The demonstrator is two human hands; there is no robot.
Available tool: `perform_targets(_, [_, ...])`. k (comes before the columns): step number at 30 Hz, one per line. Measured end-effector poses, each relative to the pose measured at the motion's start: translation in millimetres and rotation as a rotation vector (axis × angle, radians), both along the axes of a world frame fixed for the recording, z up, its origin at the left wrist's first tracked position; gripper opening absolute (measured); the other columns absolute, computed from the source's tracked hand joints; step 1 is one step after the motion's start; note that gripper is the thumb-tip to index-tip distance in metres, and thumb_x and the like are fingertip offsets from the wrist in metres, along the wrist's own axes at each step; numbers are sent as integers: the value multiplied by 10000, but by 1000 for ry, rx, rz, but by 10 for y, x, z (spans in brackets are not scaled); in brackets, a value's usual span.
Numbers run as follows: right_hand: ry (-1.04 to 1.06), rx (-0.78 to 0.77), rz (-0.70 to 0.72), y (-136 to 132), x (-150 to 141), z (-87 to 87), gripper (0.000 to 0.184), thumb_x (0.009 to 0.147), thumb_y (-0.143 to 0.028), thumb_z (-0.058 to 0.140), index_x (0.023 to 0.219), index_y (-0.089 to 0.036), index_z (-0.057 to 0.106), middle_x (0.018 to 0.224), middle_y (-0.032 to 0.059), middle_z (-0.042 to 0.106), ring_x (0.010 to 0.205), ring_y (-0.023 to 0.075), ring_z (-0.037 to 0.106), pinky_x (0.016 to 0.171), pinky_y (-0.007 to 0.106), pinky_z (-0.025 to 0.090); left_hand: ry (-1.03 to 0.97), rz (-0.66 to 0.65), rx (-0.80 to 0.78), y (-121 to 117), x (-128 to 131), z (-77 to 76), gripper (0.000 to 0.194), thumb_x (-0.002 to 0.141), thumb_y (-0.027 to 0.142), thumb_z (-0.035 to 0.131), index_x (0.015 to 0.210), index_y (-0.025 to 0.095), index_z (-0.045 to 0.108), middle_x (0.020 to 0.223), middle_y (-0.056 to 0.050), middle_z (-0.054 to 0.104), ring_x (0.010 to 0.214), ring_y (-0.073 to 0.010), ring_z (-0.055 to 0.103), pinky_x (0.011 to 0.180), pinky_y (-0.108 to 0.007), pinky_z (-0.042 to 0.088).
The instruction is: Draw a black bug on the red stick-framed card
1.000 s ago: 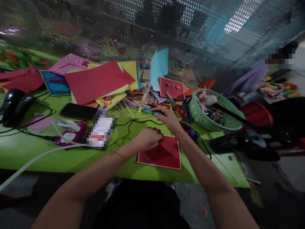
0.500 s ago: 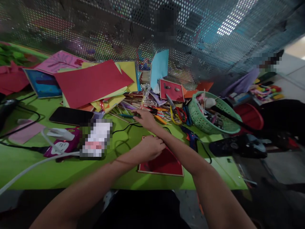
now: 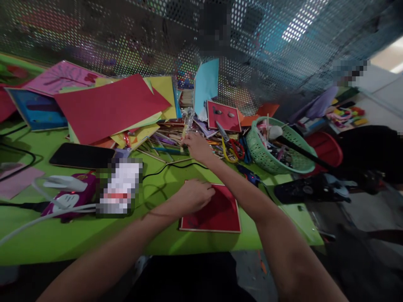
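My left hand (image 3: 195, 196) is over the upper left of a red board (image 3: 217, 214) with a thin wooden border. Its fingers are curled together; anything inside them is hidden. My right hand (image 3: 199, 147) reaches farther back into a pile of thin sticks (image 3: 171, 135), its fingertips pinched beside clear plastic wrapping. What they grip, if anything, I cannot make out. A blue pen-like stick (image 3: 165, 149) lies just left of the right hand. Scissors (image 3: 231, 147) with red and yellow handles rest to its right.
Stacked coloured paper (image 3: 110, 109) and a black phone (image 3: 82, 155) are at left, near a purple power adapter (image 3: 74, 193) with cables. A green basket (image 3: 270, 161) of tools and a glue gun (image 3: 250, 175) are at right. Behind stands a perforated metal panel (image 3: 147, 46).
My right hand moved left with the blue pen-like stick, released it on the pile, then shifted slightly back and right among the sticks. My left hand stays over the red board.
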State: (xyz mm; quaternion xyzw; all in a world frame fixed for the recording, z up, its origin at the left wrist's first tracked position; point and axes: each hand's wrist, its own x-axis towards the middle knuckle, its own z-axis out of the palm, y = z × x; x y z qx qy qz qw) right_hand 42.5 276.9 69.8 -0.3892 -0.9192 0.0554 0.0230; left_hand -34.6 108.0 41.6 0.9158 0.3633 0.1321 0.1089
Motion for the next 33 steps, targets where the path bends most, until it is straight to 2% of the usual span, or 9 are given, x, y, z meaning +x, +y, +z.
perform_targets(2, [-18, 18, -6, 20, -42, 48, 489, 1114, -38, 471, 1271, -189, 908, 1394, 165, 808, 1382, 338, 654, 1217, 463, 502, 6, 2, -11, 11, -8, 0, 130, 1097, 175, 689, 1009, 174, 785, 1000, -102, 827, 891, -244, 785, 768, -355, 560])
perform_targets(5, [-23, 11, -30, 71, -136, 82, 460, 1133, -81, 499, 1333, -200, 896, 1364, 166, 807, 1352, 334, 673, 1186, 453, 528, 17, 1, -29, 18, -15, 11, 125, 1097, 178, 690, 1026, 172, 793, 1005, -108, 830, 924, -253, 794, 795, -360, 580])
perform_targets(8, [-31, 7, -32, 94, -255, 46, 426, 1145, -130, 537, 1384, -216, 879, 1360, 163, 805, 1365, 336, 678, 1155, 442, 551, 28, 6, -44, 19, -24, 36, 112, 1095, 176, 697, 1050, 163, 798, 1008, -117, 831, 950, -264, 803, 813, -368, 601])
perform_targets(13, [-15, -18, -24, 77, -396, -29, 275, 1130, -210, 641, 1246, -189, 889, 1349, 155, 811, 1362, 329, 701, 1134, 413, 565, 34, 18, -61, 14, -41, 79, 93, 1092, 163, 708, 1077, 159, 800, 1025, -118, 835, 960, -268, 809, 824, -380, 610])
perform_targets(15, [-1, -42, -32, 66, -432, -27, 247, 1126, -260, 683, 1258, -182, 876, 1355, 154, 810, 1353, 325, 711, 1138, 410, 564, 40, 19, -67, 12, -40, 90, 97, 1094, 163, 710, 1079, 156, 805, 1026, -124, 838, 960, -266, 814, 831, -380, 612])
perform_targets(19, [10, -51, -43, 33, -509, 10, 281, 1117, -303, 719, 1334, -175, 845, 1386, 162, 814, 1386, 332, 712, 1159, 422, 558, 55, 18, -82, 10, -32, 105, 118, 1101, 176, 703, 1078, 145, 814, 1027, -136, 844, 974, -280, 827, 845, -394, 628])
perform_targets(25, [-33, -47, -82, 14, -597, 53, 240, 1085, -247, 700, 1257, -178, 854, 1366, 165, 854, 1351, 338, 760, 1146, 414, 575, 67, 22, -95, 14, -26, 124, 140, 1090, 145, 682, 1085, 140, 822, 1053, -150, 849, 984, -281, 827, 847, -396, 635])
perform_targets(29, [-36, -49, -107, 30, -663, 52, 263, 1139, -317, 648, 1264, -200, 848, 1349, 144, 882, 1325, 326, 798, 1104, 397, 604, 83, 18, -98, 20, -14, 132, 148, 1063, 120, 686, 1109, 136, 825, 1062, -162, 848, 997, -289, 825, 870, -402, 642])
perform_targets(33, [-90, -24, -110, 14, -742, 71, 286, 1130, -279, 637, 1310, -178, 835, 1368, 188, 882, 1349, 357, 806, 1110, 427, 620, 101, 21, -103, 26, -8, 132, 195, 1006, 74, 695, 1134, 144, 825, 1017, -160, 835, 964, -282, 819, 855, -391, 646])
